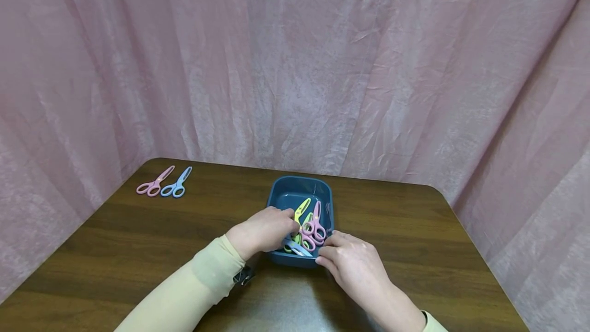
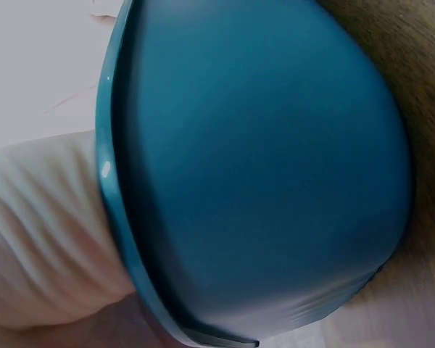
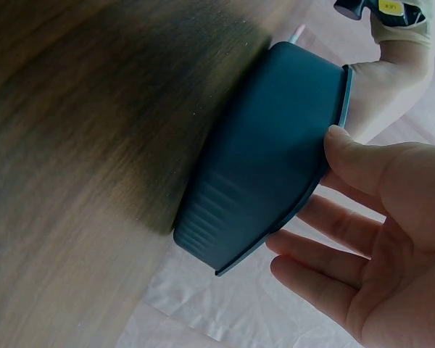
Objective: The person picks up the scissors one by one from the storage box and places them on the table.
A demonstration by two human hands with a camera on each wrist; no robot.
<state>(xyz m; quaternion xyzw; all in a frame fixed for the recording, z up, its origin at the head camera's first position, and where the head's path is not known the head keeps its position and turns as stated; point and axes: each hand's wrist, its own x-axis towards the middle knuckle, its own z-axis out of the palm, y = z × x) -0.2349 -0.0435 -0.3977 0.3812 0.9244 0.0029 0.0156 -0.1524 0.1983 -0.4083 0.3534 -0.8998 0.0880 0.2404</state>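
A dark blue plastic bin holds several plastic scissors in its near half. Among them are a yellow pair, a pink pair and a light blue pair. My left hand reaches over the bin's left wall, its bent fingers down among the scissors. Whether those fingers grip a pair is hidden. At the near right corner, my right hand holds the bin's rim, with the thumb on the near side and fingers along the right side. The left wrist view shows mostly the bin's outer wall.
On the brown wooden table, a pink pair of scissors and a light blue pair lie side by side at the far left. Pink curtains hang behind the table and at its sides.
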